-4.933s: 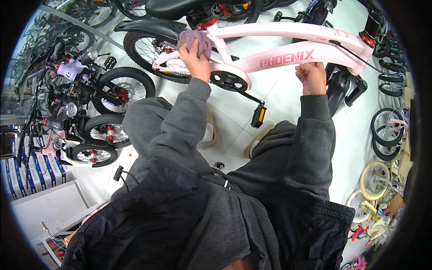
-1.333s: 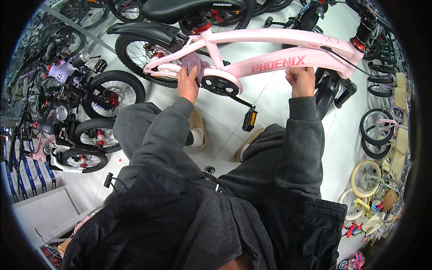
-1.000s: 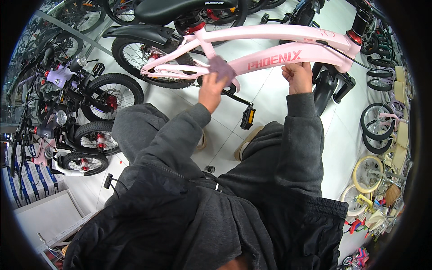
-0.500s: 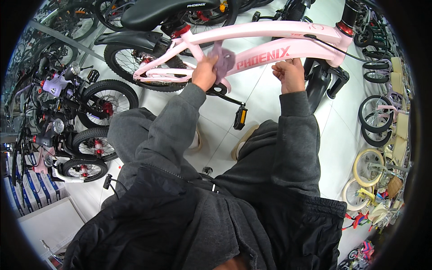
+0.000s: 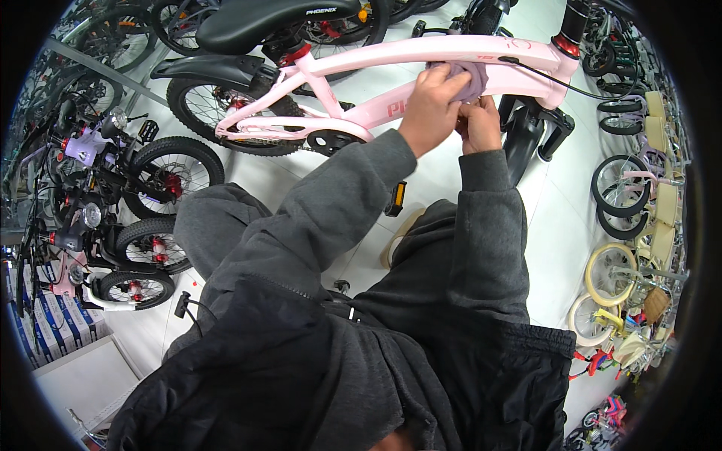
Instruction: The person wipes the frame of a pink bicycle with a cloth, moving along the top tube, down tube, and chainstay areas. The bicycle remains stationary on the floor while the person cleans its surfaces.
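A pink bicycle frame (image 5: 361, 113) with a black saddle (image 5: 272, 22) stretches across in front of me. My left hand (image 5: 435, 105) presses a bunched mauve cloth (image 5: 470, 79) against the side of the thick lower tube, covering part of the red lettering. Right beside it, at the tube's lower edge, my right hand (image 5: 479, 124) is closed with curled fingers. Whatever lies inside those fingers, if anything, is hidden. Below the frame, a pedal with an orange reflector (image 5: 399, 197) shows partly behind my left sleeve.
Several small bicycles with black tyres (image 5: 177, 177) stand close on the left. White-and-blue boxes (image 5: 60, 319) are stacked at lower left, by a pale carton (image 5: 86, 379). Along the right runs a row of children's bicycles (image 5: 620, 188). Pale floor tiles (image 5: 553, 210) lie between.
My left hand has slid the cloth rightward along the lower tube, from near the seat tube to beside my right hand. The right hand stays near the tube's lower edge.
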`<action>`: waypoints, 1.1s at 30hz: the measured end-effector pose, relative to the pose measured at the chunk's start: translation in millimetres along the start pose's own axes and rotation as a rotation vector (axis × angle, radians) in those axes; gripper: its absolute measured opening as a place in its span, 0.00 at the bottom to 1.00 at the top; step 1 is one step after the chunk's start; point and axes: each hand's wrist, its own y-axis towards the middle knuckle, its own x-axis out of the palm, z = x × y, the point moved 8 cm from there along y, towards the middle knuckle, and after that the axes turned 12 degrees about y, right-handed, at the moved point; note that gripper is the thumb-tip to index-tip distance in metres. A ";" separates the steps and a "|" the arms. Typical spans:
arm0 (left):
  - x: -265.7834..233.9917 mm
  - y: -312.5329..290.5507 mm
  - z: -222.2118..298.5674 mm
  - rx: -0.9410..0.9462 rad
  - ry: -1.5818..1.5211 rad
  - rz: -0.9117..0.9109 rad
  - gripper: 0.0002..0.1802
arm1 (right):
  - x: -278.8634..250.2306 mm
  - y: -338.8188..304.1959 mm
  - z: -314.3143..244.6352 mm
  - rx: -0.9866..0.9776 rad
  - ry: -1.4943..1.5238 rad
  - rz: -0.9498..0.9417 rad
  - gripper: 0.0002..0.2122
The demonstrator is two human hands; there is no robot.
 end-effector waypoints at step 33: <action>-4.3 -81.7 -81.0 -0.089 0.584 -0.365 0.19 | -1.4 -6.6 -5.2 -0.018 -0.070 -0.046 0.26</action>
